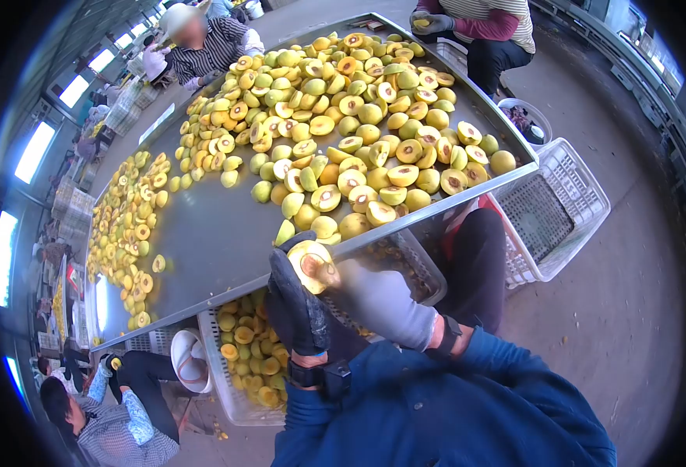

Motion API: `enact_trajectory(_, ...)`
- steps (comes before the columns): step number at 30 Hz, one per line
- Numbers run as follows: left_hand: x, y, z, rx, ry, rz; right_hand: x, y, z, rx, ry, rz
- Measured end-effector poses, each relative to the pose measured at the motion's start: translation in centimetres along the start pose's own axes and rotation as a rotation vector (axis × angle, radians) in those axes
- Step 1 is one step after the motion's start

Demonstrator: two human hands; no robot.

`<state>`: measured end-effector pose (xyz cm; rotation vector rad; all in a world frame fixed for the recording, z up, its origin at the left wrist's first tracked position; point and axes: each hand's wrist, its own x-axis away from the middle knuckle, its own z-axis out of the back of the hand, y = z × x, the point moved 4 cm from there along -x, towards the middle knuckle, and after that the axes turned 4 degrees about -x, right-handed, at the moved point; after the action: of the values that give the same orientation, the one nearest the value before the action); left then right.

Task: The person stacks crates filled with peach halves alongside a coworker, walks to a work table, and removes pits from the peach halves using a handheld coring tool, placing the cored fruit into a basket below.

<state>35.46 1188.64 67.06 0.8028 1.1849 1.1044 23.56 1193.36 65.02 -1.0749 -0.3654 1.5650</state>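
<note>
My left hand (299, 300), in a dark glove, holds a halved yellow fruit (309, 265) with its cut face up, just past the near edge of the metal table (226, 257). Against the cut face is my right hand (390, 303) in a light grey glove, its fingers drawn together; what they grip, if anything, is blurred. Many halved yellow-green fruits (327, 197) lie heaped on the table beyond my hands. Below the left hand, a white crate (261, 414) holds more halves.
An empty white crate (584, 187) stands right of the table, near a bucket (540, 117). A white bucket (189, 359) is at lower left. Co-workers sit at lower left (125, 428), far left (207, 50) and far right (491, 31) of the table.
</note>
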Motion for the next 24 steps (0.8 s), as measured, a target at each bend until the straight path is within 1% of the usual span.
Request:
enact_trajectory(2, 0.0, 0.0, -0.1, 0.013, 0.012, -0.003, 0.2, 0.1, 0.0, -0.004, -0.012, 0.004)
enact_trajectory(4, -0.5, -0.4, 0.0, 0.03, -0.037, 0.008, 0.5, 0.2, 0.0, 0.024, -0.047, 0.013)
enact_trajectory(7, -0.3, 0.3, -0.1, -0.185, -0.032, -0.073, 1.2, 1.0, -0.6, -0.084, -0.075, 0.046)
enact_trajectory(8, -0.4, -0.2, 0.1, -0.125, -0.054, -0.069, 1.3, 0.9, -0.5, -0.234, -0.074, 0.036)
enact_trajectory(10, -0.8, 0.5, 0.2, -0.139, -0.151, -0.123, 1.3, 0.5, 0.1, -0.537, -0.073, 0.019)
enact_trajectory(11, -1.0, 0.7, 0.4, -0.148, -0.197, -0.151, 1.0, 0.6, 0.3, -0.815, -0.292, -0.263)
enact_trajectory(12, -1.2, 0.4, 0.6, -0.257, -0.273, -0.249, 1.0, 0.2, 1.3, -1.083, -0.514, -0.554)
enact_trajectory(13, -1.2, 0.4, 0.4, -0.132, -0.264, -0.184, 1.7, -0.4, 1.6, -1.338, -0.738, -0.854)
enact_trajectory(14, -1.3, 0.8, -0.1, -0.008, -0.25, -0.123, 2.2, -0.2, 1.0, -1.443, -0.675, -0.86)
enact_trajectory(15, -1.2, 1.4, -0.6, 0.115, -0.236, -0.065, 2.4, -0.4, 0.9, -1.389, -0.669, -0.845)
enact_trajectory(17, 0.0, 2.1, -0.6, 0.007, -0.141, -0.032, 2.7, -0.5, 1.0, -1.279, -0.652, -0.813)
enact_trajectory(18, 0.0, 0.7, -0.4, 0.034, -0.169, -0.042, 2.7, -0.4, 1.3, -1.068, -0.563, -0.74)
enact_trajectory(19, 0.0, -0.3, 0.0, 0.059, -0.199, -0.047, 2.7, 0.6, 0.8, -0.813, -0.472, -0.508)
enact_trajectory(20, -0.1, -0.2, 0.1, -0.096, -0.237, -0.081, 3.2, 2.4, -0.4, -0.556, -0.382, -0.283)
enact_trajectory(21, -0.1, -0.3, 0.3, -0.027, -0.302, -0.068, 3.4, 2.9, -0.7, -0.295, -0.288, -0.056)
enact_trajectory(22, -0.4, -0.4, 0.5, 0.042, -0.369, -0.061, 2.8, 1.4, 0.8, -0.566, -0.458, -0.317)
enact_trajectory(23, -0.6, -0.3, 0.7, 0.11, -0.434, -0.056, 2.3, 0.3, 1.8, -0.719, -0.536, -0.45)
enact_trajectory(24, -0.7, -1.4, 0.8, 0.258, -0.46, 0.018, 2.0, -0.6, 2.5, -0.87, -0.615, -0.584)
